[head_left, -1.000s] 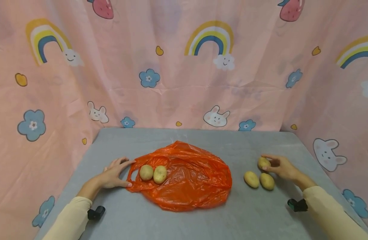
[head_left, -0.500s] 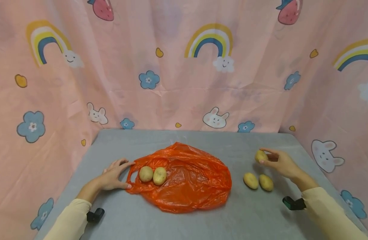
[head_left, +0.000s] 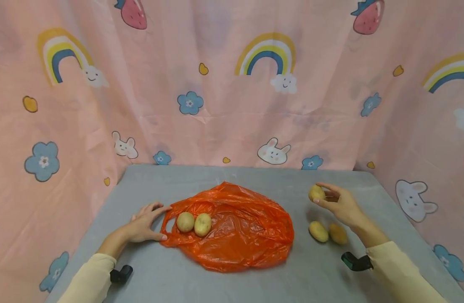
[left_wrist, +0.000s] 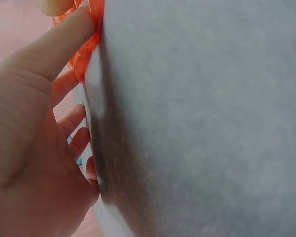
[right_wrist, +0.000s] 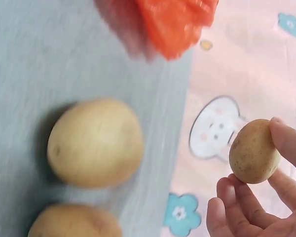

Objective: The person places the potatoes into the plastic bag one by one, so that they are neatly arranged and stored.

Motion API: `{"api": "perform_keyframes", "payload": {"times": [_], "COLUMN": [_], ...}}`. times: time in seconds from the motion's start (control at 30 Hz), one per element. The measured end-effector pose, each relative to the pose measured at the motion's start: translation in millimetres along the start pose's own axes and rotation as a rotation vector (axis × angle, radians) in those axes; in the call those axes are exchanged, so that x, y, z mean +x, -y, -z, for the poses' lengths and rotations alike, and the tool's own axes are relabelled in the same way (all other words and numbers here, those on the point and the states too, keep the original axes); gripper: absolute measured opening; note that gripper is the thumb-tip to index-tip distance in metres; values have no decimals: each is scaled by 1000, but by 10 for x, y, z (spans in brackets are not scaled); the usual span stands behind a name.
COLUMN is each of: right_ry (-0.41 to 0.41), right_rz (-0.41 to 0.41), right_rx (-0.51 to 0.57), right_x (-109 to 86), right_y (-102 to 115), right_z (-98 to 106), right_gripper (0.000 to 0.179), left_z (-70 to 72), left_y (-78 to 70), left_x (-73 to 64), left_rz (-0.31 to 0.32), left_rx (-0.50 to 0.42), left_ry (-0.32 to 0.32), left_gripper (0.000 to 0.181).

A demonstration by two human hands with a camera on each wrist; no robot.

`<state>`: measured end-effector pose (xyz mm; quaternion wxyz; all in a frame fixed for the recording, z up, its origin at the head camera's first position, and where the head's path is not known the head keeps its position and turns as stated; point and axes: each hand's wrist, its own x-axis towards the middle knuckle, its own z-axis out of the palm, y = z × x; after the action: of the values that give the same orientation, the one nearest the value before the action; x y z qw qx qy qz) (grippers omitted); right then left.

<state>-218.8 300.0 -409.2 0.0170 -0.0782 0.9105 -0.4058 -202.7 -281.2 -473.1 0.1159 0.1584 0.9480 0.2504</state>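
My right hand (head_left: 343,206) pinches a potato (head_left: 316,193) between thumb and fingertips, raised over the table. In the right wrist view that potato (right_wrist: 256,151) is small, oval and pale yellow-brown with tiny dark specks. Below it lie two more potatoes, one paler (head_left: 318,231) and one darker (head_left: 338,233), side by side. An orange plastic bag (head_left: 247,235) is spread flat, with two potatoes, one rounder (head_left: 185,221) and one oval (head_left: 203,224), at its handle end. My left hand (head_left: 142,225) rests there, its thumb and forefinger spread apart and touching the bag's handle edges.
All of this is on a grey table (head_left: 254,286). A pink curtain (head_left: 224,126) with rainbows, rabbits and flowers encloses its back and sides. A black wrist camera sits under each sleeve, on the left (head_left: 121,274) and right (head_left: 356,261).
The right hand has lifted its potato off the table beside the other two and carried it up and left, closer to the bag. The left hand and bag stay put.
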Motion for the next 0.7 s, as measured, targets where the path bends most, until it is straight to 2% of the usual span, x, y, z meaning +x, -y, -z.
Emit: {"api": "perform_keyframes", "payload": {"times": [0.27, 0.53, 0.7], "right_ry": [1, 22, 20], "right_rz": [39, 66, 124], "right_rx": [36, 84, 123], "right_x": [-42, -129, -171], "right_y": [248, 367, 490], "right_z": [-193, -418, -530], "right_gripper": [60, 57, 55], "left_z": [-13, -17, 7], "left_y": [-15, -44, -52], "left_x": [-11, -12, 2], "left_rz": [-6, -9, 0], "left_rx": [-14, -14, -3], "left_ry": [-4, 5, 8], "left_gripper": [93, 93, 93]}}
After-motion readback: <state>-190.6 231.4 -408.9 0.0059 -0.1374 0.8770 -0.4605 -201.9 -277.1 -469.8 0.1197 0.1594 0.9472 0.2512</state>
